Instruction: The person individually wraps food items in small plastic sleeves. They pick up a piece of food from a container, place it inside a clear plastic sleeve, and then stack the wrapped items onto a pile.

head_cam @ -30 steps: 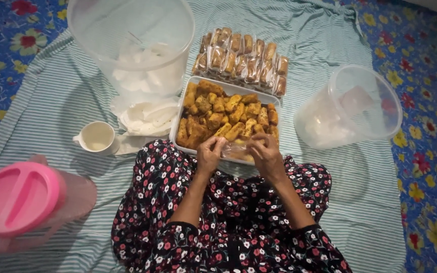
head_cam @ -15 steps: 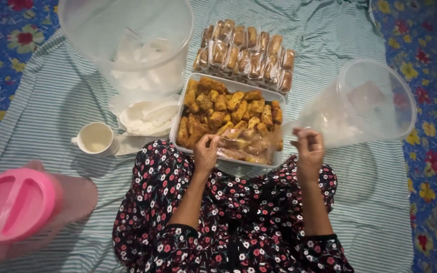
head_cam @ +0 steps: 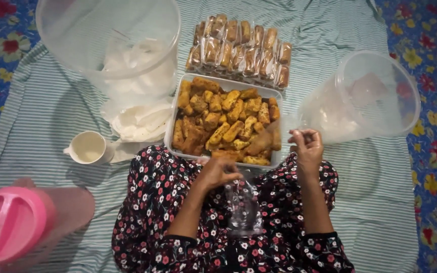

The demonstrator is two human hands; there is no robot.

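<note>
I sit on a striped cloth in a flowered dress. My left hand hovers over my lap just in front of the white tray and pinches the top of a small clear plastic bag, which hangs down over my lap. The tray holds many golden fried snack sticks. My right hand is off the tray's right corner with its fingers curled shut; I cannot tell whether it holds anything small. It is close to the mouth of a clear tub lying on its side.
Beyond the tray lie rows of bagged snacks. A big clear tub with white bags inside stands at the back left, with loose white bags before it. A white cup and a pink-lidded jar are on my left.
Both hands left the tray. My right hand swung out to the right toward the tipped tub. My left hand drew back over my lap, where the clear bag now hangs.
</note>
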